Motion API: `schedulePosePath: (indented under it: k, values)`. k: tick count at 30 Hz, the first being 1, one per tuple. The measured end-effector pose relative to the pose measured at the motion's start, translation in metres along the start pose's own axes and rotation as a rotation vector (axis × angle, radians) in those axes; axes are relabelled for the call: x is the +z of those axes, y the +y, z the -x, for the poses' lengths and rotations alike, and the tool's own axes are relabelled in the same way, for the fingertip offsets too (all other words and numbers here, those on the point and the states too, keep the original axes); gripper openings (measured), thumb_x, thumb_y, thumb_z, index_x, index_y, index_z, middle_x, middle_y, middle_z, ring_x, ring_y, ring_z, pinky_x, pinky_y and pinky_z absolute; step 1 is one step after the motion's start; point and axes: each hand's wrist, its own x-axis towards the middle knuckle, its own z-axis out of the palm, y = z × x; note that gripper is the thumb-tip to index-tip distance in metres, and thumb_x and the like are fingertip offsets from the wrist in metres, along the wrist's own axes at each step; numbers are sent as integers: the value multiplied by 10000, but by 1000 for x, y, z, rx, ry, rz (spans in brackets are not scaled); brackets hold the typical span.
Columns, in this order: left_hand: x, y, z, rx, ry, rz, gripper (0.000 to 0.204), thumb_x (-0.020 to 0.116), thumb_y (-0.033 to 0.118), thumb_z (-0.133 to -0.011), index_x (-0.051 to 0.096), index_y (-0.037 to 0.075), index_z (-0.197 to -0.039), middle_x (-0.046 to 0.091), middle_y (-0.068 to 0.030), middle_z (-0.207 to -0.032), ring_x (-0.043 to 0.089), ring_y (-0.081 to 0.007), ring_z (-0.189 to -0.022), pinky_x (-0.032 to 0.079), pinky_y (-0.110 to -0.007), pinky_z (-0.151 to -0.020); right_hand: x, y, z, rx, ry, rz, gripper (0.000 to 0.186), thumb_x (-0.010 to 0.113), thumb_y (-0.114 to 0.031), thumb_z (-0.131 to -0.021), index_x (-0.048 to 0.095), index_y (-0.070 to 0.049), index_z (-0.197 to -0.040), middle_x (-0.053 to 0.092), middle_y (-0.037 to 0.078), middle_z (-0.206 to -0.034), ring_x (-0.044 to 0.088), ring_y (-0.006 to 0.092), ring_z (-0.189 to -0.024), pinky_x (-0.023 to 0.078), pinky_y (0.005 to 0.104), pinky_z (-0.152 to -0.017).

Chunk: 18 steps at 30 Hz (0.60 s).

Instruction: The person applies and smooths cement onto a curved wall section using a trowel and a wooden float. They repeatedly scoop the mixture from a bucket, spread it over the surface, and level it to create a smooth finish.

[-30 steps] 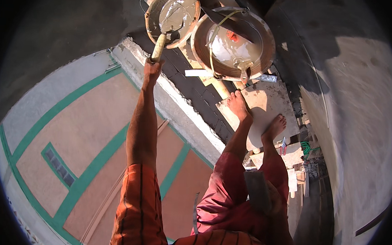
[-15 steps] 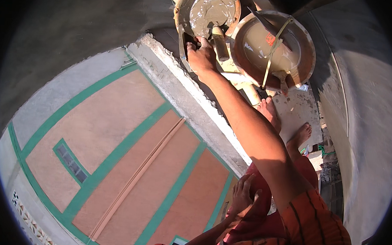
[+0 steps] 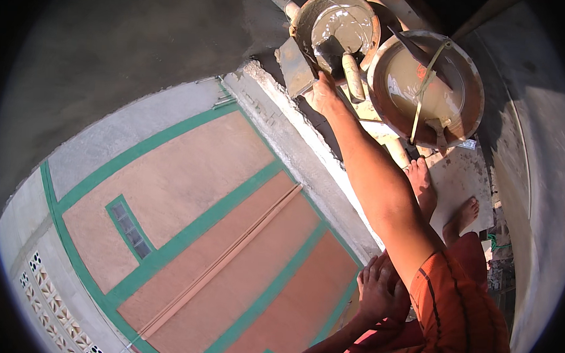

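My right hand reaches far forward to a round pan of grey mortar. It is closed on a flat grey rectangular float at the pan's near rim. A trowel with a wooden handle lies in the pan just beside the hand. My left hand lies flat on my knee over red cloth, holding nothing. My bare feet stand on a pale slab.
A second, larger pan with watery mix and a wire handle sits right of the first. A rough white ledge runs diagonally below the pans. Left of it lie salmon panels with green borders, a grey plastered wall and a concrete wall.
A second ago my left hand held a tool at the mortar pan and my right hand was on the ledge. Now the right hand is at the pan and the left has drawn back to my knee.
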Motion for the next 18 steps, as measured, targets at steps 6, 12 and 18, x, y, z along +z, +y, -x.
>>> schedulePosePath:
  k: [6, 12, 18]
  values:
    - [12, 11, 4, 49, 2, -144, 556, 643, 242, -807, 501, 67, -1316, 450, -167, -1382, 367, -354, -1327, 255, -518, -1088, -35, -47, 103, 129, -754, -375, 315, 577, -301, -943, 594, -103, -1186, 631, 23, -1188, 603, 174, -1082, 495, 344, -954]
    - [20, 16, 9, 25, 62, -311, 523, 606, 350, -844, 521, 52, -1264, 483, -185, -1333, 422, -357, -1256, 318, -494, -1048, -60, -158, 332, 110, -1090, -182, 577, 644, -337, -890, 469, -60, -1365, 572, 50, -1305, 579, 165, -1115, 483, 346, -937]
    - [19, 12, 9, 189, 207, -215, 554, 675, 342, -787, 529, 51, -1236, 533, -207, -1206, 467, -381, -1189, 393, -492, -985, 17, -342, 628, -462, -974, 752, 592, 667, -286, -874, 484, 31, -1340, 585, 138, -1254, 571, 168, -1121, 435, 301, -972]
